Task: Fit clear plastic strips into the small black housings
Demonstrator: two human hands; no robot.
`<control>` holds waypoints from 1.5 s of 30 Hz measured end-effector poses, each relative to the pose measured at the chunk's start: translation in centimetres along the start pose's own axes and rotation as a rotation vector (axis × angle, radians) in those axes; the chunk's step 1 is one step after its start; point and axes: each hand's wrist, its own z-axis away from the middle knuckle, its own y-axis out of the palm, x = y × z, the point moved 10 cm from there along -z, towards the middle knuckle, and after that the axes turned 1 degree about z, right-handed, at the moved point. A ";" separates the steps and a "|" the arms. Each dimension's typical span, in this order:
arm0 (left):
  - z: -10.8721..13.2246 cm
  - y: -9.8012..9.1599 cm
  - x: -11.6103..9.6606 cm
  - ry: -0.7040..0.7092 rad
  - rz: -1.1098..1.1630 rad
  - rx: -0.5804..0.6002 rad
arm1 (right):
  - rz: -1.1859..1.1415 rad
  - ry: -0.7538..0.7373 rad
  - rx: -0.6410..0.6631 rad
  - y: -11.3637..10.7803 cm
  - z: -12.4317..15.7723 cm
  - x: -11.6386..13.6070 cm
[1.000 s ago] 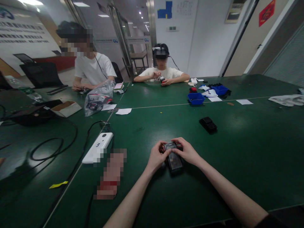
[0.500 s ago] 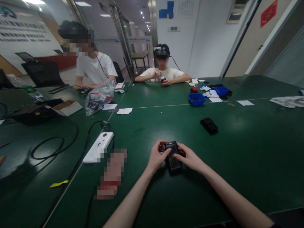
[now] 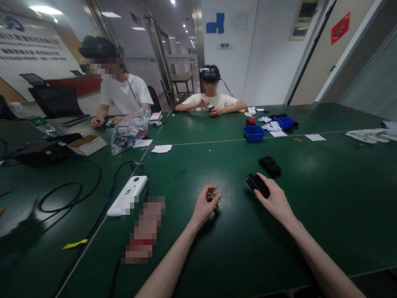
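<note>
My right hand (image 3: 277,196) grips a small black rectangular case (image 3: 257,185) with a glossy face, thumb on the near side and fingers over the far side. The case is tilted, and its underside is hidden. Just beyond it lies a second black boxy piece (image 3: 269,166) on the green table (image 3: 198,256). My left hand (image 3: 206,205) rests at the middle of the table, fingers loosely curled and thumb apart from them. Nothing shows in this hand, and it is apart from the case.
Left of my hands lie a white power strip (image 3: 128,195), black cables (image 3: 63,203) and a pixelated pinkish item (image 3: 149,227). Farther off are a clear plastic bag (image 3: 130,130), an open cardboard box (image 3: 87,142) and a blue tray (image 3: 254,133). Two people sit across the table.
My left hand has let go of the black case. My right hand has carried it right and away from me, close to the other black piece, turning it to a slant.
</note>
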 end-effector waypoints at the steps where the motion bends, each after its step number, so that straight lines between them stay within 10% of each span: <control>1: -0.1 0.0 0.1 0.004 -0.021 0.008 | 0.091 0.026 -0.041 -1.0 0.1 -1.2; 12: 0.0 0.0 0.2 -0.011 -0.062 0.027 | 0.726 0.044 -0.109 -4.2 2.5 -6.6; 29: 0.0 0.2 0.5 -0.004 -0.012 0.030 | 0.732 0.003 -0.082 -3.4 2.6 -7.5; 39: 0.0 0.3 0.4 -0.010 -0.058 0.037 | 0.767 -0.042 -0.140 -3.5 -4.8 -4.0; 45: 0.1 0.4 0.4 -0.006 -0.079 0.035 | 0.815 0.077 -0.075 -1.4 -7.9 -6.2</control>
